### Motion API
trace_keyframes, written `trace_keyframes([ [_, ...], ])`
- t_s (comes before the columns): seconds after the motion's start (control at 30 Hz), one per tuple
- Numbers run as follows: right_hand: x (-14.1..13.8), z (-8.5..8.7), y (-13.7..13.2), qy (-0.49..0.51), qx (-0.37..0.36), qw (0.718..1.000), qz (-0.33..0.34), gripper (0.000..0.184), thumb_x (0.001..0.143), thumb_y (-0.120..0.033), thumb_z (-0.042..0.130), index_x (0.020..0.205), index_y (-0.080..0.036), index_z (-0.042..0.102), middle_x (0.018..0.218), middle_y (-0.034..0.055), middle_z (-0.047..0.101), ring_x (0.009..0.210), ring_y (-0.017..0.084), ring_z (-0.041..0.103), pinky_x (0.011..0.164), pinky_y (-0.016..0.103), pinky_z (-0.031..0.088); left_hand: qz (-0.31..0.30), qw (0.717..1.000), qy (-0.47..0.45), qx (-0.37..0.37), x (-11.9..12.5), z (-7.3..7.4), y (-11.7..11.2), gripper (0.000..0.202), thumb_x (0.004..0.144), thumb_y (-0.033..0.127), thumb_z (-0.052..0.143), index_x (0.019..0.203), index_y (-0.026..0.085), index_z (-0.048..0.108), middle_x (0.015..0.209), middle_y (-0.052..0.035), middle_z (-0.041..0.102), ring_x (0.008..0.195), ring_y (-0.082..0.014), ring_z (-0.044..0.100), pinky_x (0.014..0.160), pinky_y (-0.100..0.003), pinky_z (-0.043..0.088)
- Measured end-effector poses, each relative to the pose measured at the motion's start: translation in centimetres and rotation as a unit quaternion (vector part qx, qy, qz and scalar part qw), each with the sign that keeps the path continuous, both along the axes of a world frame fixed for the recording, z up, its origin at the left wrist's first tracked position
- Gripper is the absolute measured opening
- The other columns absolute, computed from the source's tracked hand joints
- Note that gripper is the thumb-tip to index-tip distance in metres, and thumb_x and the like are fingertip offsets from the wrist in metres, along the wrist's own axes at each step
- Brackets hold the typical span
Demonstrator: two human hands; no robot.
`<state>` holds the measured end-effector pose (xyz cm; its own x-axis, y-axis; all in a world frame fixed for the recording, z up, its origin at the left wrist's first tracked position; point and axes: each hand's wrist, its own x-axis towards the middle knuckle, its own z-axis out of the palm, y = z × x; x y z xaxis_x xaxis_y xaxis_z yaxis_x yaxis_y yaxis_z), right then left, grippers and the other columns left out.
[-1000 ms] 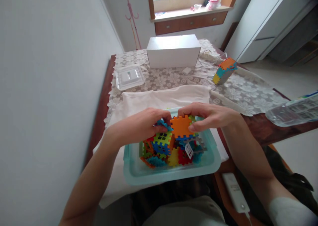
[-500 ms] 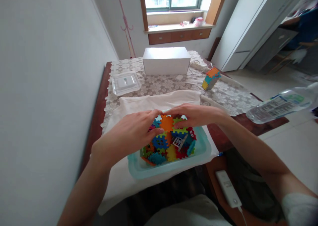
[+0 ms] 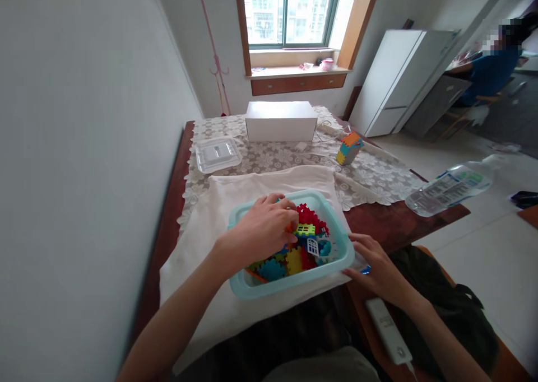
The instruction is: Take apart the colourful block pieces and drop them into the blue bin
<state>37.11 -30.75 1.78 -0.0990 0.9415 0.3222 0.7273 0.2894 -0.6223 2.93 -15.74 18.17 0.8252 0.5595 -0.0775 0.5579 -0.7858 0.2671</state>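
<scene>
A pale aqua plastic tub (image 3: pixel 290 287) sits on the white cloth, holding several colourful interlocking toy pieces: a yellow piece (image 3: pixel 294 261), red pieces (image 3: pixel 310 215), a lime-green piece (image 3: pixel 306 229) and a white window-shaped piece (image 3: pixel 312 246). My left hand (image 3: pixel 263 228) reaches into the tub with curled fingers; orange shows between its fingertips and thumb, mostly hidden, and it looks like an orange piece. At the tub's right end, my right hand (image 3: pixel 380 273) grips the edge, its fingertips at the rim and its thumb lower down.
Beyond the white cloth (image 3: pixel 277 180) stand a white box (image 3: pixel 281 129), a clear lid (image 3: pixel 218 154) and a block built from colourful pieces (image 3: pixel 349 148). A plastic bottle (image 3: pixel 451 189) lies at the right table edge. A white power strip (image 3: pixel 389 329) is lower right. Someone in blue (image 3: pixel 490 74) sits far right.
My right hand has left the pieces and come down to the tub's right end. My left hand has shifted right over the pieces, its fingers more curled. The view has tilted up slightly.
</scene>
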Motion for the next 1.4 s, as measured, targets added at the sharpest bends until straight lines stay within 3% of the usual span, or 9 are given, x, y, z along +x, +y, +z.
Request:
trace_keyframes([
  [0.17,0.0,-1.9,-0.1,0.012,-0.014,1.0,0.016,0.021,0.1,-0.045,0.093,0.12,-0.04,0.088,0.136,0.0121,0.091,0.127,0.05,0.088,0.108,0.075,0.074,0.003,1.0,0.005,-0.012,-0.7,0.1,0.7,0.036,0.103,0.048,0.096,0.133,0.03,0.087,0.178,-0.0109,0.073,0.177,-0.0492,0.053,0.141,-0.067,0.049],
  [0.3,2.6,-1.2,1.6,0.232,0.028,0.972,-0.031,0.028,0.101,-0.05,0.096,0.117,-0.031,0.083,0.131,0.0119,0.09,0.118,0.035,0.09,0.095,0.046,0.078,-0.025,0.991,-0.106,-0.081,-2.9,2.4,1.6,0.028,0.118,0.038,0.076,0.143,0.029,0.083,0.174,-0.0116,0.075,0.161,-0.0335,0.071,0.135,-0.048,0.056],
  [0.4,2.9,1.7,3.0,0.305,0.094,0.947,-0.029,0.025,0.106,-0.046,0.095,0.117,-0.029,0.081,0.144,0.0128,0.085,0.144,0.032,0.081,0.12,0.043,0.069,0.045,0.992,-0.105,-0.058,-4.4,4.4,1.0,0.014,0.116,0.029,0.072,0.122,0.025,0.084,0.148,-0.0111,0.086,0.14,-0.0341,0.08,0.125,-0.048,0.06],
  [0.5,0.2,6.7,4.9,0.187,0.082,0.972,0.114,0.02,0.109,-0.041,0.093,0.124,-0.031,0.083,0.155,0.0132,0.082,0.146,0.034,0.08,0.121,0.046,0.067,0.086,0.994,0.001,-0.073,-4.3,5.1,-0.5,0.009,0.112,0.024,0.074,0.11,0.024,0.083,0.122,-0.009,0.089,0.121,-0.0359,0.085,0.109,-0.047,0.064],
  [0.6,-3.8,11.5,7.3,0.005,0.062,0.971,0.23,0.021,0.112,-0.037,0.091,0.131,-0.031,0.083,0.168,0.0134,0.076,0.16,0.037,0.069,0.134,0.054,0.056,0.047,0.995,0.066,-0.059,-2.9,4.3,-2.2,0.02,0.105,0.027,0.085,0.124,0.024,0.081,0.132,-0.0113,0.089,0.129,-0.04,0.083,0.113,-0.05,0.064],
  [0.73,-8.1,14.7,9.7,-0.137,0.049,0.931,0.335,0.013,0.122,-0.021,0.067,0.121,-0.026,0.079,0.139,0.0117,0.085,0.13,0.029,0.078,0.123,0.051,0.057,0.075,0.992,0.101,-0.028,-1.2,2.4,-2.5,0.048,0.1,0.021,0.087,0.145,0.018,0.071,0.152,-0.0196,0.083,0.146,-0.0457,0.077,0.124,-0.057,0.059],
  [1.03,-11.2,13.2,11.3,-0.248,0.064,0.915,0.311,0.047,0.109,-0.05,0.097,0.131,-0.018,0.071,0.128,0.0172,0.081,0.119,0.039,0.078,0.105,0.055,0.064,0.058,0.989,-0.047,-0.127,-3.4,0.6,2.8,0.022,0.104,0.027,0.082,0.116,0.025,0.063,0.125,-0.0084,0.085,0.122,-0.0354,0.082,0.1,-0.042,0.059],
  [1.3,-11.6,12.2,13.1,-0.224,0.092,0.933,0.266,0.029,0.105,-0.026,0.088,0.123,-0.022,0.066,0.12,0.0132,0.082,0.111,0.036,0.078,0.1,0.051,0.063,0.085,0.991,0.001,-0.103,-3.6,2.0,0.3,0.032,0.107,0.04,0.084,0.122,0.025,0.06,0.131,-0.0143,0.084,0.123,-0.0395,0.084,0.102,-0.046,0.064],
  [1.4,-11.4,12.0,13.7,-0.193,0.091,0.941,0.262,0.027,0.103,-0.024,0.083,0.123,-0.023,0.065,0.118,0.0125,0.083,0.112,0.036,0.078,0.1,0.049,0.063,0.111,0.991,0.018,-0.075,-2.5,2.3,-1.1,0.039,0.1,0.026,0.086,0.13,0.023,0.063,0.132,-0.0148,0.085,0.125,-0.0407,0.085,0.104,-0.046,0.066],
])
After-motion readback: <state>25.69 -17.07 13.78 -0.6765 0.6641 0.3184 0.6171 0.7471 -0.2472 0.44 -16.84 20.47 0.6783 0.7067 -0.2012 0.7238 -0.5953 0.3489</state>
